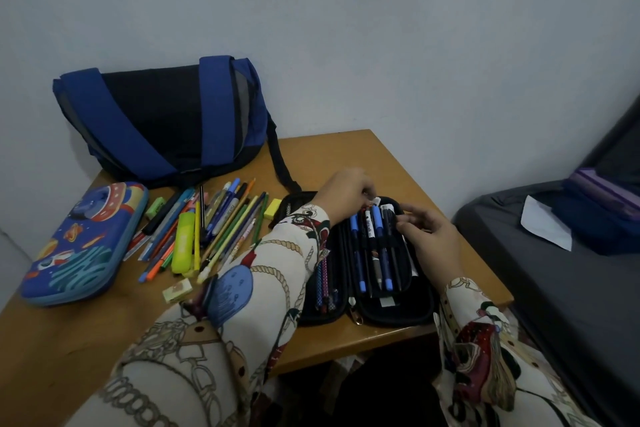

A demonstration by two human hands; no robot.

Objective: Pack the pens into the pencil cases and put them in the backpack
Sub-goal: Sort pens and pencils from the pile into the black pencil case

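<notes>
Now, head view: we look down at our wooden table (346, 156) set in a corner of the wall.
Black pencil case (367, 312): it lies open flat near the front edge, so we can reach both halves; pens (372, 246) already stand in its elastic loops.
Left hand (346, 189): our fingers are curled at the far end of the case and seem to pinch a small white pen tip; we judge that we are guiding a pen into a loop.
Right hand (429, 239): the fingers are loosely bent and touch the right side of the pens, probably to steady them; we cannot tell if they really grip one.
Loose pens and pencils (211, 229): a big pile waits on the table left of the black case, with a yellow highlighter (183, 243) and erasers among them.
Blue space pencil case (83, 243): closed, at the left edge, not yet filled in our judgement.
Backpack (162, 118): blue and black, against the wall behind the pile, it looks closed.
</notes>
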